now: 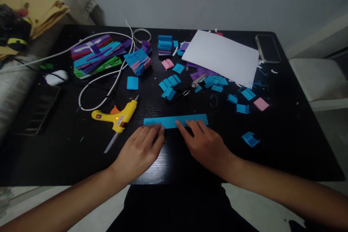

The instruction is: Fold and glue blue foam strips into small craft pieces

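Observation:
A long blue paper strip (174,120) lies flat near the front of the black table (285,141). My left hand (141,148) rests palm down with its fingertips pressed on the strip's near edge at the left. My right hand (203,141) lies flat too, its fingers stretched onto the strip's right half. Neither hand grips anything. A yellow glue gun (115,117) lies just left of my left hand, its orange light on.
Scissors (190,87) lie behind the strip among several small folded blue, pink and purple paper pieces (170,86). A white sheet (221,56) and a phone (268,48) sit at the back right. Stacked coloured strips (95,54) and a white cable (108,87) fill the back left.

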Tool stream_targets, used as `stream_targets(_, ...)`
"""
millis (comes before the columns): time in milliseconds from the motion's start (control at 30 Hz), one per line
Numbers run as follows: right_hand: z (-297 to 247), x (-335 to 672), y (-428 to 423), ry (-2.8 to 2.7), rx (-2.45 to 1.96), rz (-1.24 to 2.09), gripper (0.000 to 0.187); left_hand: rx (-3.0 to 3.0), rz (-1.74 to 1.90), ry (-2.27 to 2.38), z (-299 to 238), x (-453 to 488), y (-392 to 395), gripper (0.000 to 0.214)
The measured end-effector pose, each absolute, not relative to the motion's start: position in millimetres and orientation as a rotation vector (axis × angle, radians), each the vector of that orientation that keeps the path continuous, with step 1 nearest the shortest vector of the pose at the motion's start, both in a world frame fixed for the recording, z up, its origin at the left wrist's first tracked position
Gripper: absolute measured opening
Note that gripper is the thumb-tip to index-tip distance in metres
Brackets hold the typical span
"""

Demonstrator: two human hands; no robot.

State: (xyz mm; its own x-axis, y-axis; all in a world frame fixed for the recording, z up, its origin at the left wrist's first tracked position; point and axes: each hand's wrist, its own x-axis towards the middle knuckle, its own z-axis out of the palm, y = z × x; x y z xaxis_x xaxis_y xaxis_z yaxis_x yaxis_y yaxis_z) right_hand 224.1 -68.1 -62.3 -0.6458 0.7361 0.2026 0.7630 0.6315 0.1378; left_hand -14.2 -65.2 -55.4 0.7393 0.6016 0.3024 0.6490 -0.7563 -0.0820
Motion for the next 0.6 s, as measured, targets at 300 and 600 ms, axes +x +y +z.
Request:
stream_targets(300,-66,227,-69,-2.712,-1.255,-0.315,0.045,-2.681,-0.365,-1.085,-55,-20,-69,0.029)
stream_targets(600,-67,228,-70,-2.708,-1.252,-0.295,0.046,-2.627,-0.287,-1.234,-51,-33,-79,0.029)
